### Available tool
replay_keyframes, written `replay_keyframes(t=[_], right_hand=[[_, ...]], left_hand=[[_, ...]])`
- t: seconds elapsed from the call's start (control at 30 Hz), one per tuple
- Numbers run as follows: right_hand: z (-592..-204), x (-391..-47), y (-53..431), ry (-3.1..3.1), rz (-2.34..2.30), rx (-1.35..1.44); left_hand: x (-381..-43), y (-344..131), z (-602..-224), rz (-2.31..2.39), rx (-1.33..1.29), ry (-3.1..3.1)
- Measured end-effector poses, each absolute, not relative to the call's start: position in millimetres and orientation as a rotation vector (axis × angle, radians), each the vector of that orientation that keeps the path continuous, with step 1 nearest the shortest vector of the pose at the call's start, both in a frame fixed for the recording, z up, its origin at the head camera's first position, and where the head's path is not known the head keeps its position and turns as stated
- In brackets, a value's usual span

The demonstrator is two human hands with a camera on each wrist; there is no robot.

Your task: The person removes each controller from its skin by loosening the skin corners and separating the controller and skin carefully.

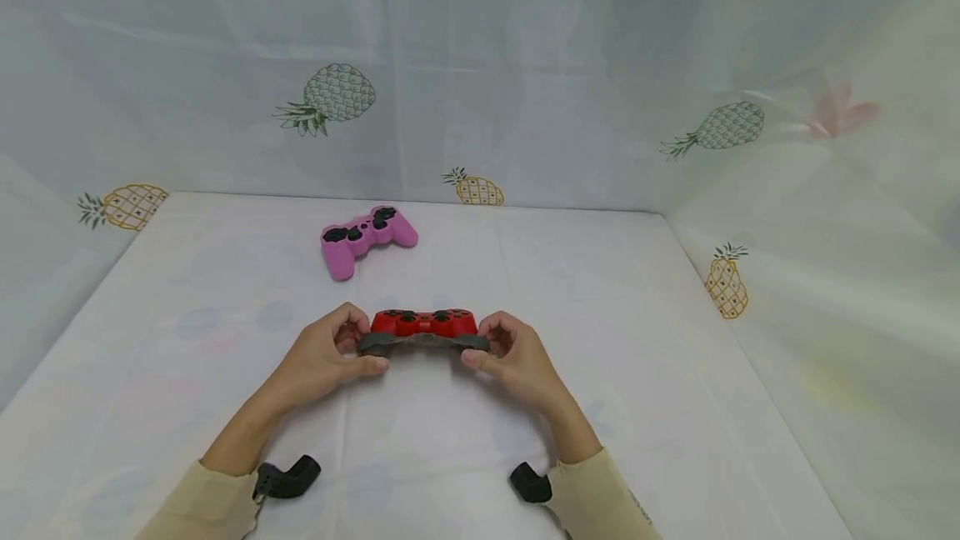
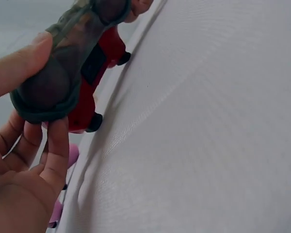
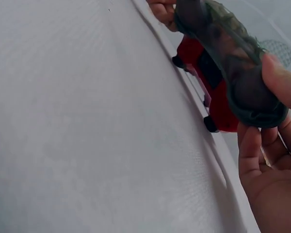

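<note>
dark translucent cover (image 1: 423,340), held over white cloth (image 1: 637,340), pinched at one end between thumb and fingers of the left hand (image 1: 318,361) and at the other between those of the right hand (image 1: 525,365). see red controller (image 1: 423,324) just beyond, close behind, though cannot tell if touching. farther off, lying a little to the left on the same cloth, see pink controller (image 1: 367,232), then pineapple-printed curtain (image 1: 525,107).

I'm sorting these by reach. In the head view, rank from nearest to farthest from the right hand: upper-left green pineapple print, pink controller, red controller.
From the right hand:
1. Red controller, just to its left.
2. Pink controller, farther back and left.
3. Green pineapple print, on the back sheet beyond the pink controller.
</note>
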State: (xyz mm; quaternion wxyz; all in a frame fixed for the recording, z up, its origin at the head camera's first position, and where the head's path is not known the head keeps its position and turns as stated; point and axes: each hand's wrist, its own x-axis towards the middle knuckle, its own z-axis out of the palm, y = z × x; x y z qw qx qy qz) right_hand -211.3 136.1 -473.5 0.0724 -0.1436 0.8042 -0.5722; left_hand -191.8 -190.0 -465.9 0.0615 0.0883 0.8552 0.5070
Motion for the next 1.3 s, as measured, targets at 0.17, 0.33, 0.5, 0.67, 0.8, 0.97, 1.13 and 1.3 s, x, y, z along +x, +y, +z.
replay_keyframes(t=[0.17,0.33,0.5,0.67,0.8,0.97,1.13,1.3], right_hand=[[-472.0,-212.1,134.8,2.351,-1.754,-0.418],[-470.1,-211.4,133.0,2.319,-1.763,-0.428],[-468.9,-209.1,132.8,2.308,-1.757,-0.410],[-469.6,-207.5,133.2,2.391,-1.708,-0.393],[-469.7,-206.6,131.9,2.468,-1.669,-0.380],[-467.0,-205.0,130.2,2.474,-1.685,-0.338],[-464.6,-203.9,129.9,2.470,-1.689,-0.326],[-464.0,-203.8,128.2,2.520,-1.668,-0.337]], left_hand=[[-190.9,-190.3,-464.1,1.648,0.281,2.459],[-191.1,-190.8,-463.4,1.658,0.317,2.408],[-190.3,-190.9,-462.2,1.630,0.334,2.428],[-188.9,-188.9,-459.9,1.587,0.319,2.465],[-188.0,-186.7,-458.6,1.545,0.291,2.507],[-188.0,-185.1,-457.5,1.510,0.270,2.565],[-188.0,-184.1,-458.1,1.492,0.267,2.608],[-187.8,-182.6,-458.4,1.465,0.252,2.667]])
